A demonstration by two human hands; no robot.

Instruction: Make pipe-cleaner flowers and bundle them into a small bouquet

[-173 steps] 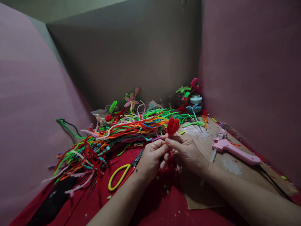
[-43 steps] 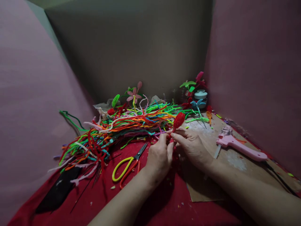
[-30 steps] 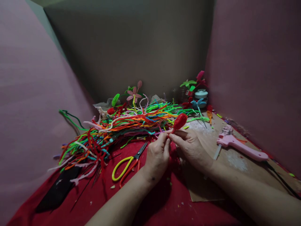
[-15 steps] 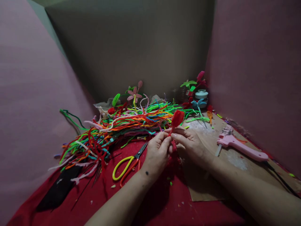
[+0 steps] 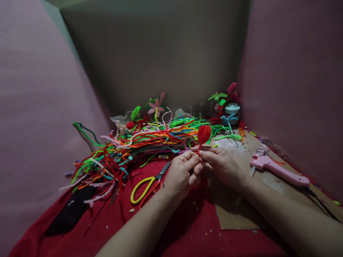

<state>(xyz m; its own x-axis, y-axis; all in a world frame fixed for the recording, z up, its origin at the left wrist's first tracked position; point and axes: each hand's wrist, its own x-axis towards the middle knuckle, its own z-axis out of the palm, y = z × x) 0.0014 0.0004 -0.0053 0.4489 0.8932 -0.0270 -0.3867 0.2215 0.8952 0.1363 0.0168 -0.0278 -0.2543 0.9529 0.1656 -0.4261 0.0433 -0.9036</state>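
Observation:
A red pipe-cleaner petal, rounded and narrowing to a twisted stem, stands upright between my two hands. My left hand pinches the lower stem, its other fingers curled in. From the other side, my right hand grips the same stem just below the petal with thumb and fingertips. The stem's lower end is mostly hidden by my fingers. Just left of my left hand lie scissors with one yellow and one orange handle loop, partly covered by my wrist. Behind my hands spreads a heap of many-coloured pipe cleaners.
A pink glue gun with a cord rests on a brown board at right. Finished-looking fuzzy flowers and a pale lidded jar stand at the back. A black flat piece lies on the red cloth.
The view has shifted slightly, so everything sits a little further right. The red petal has turned, its broader side now facing me; my left fingers have shifted on the stem.

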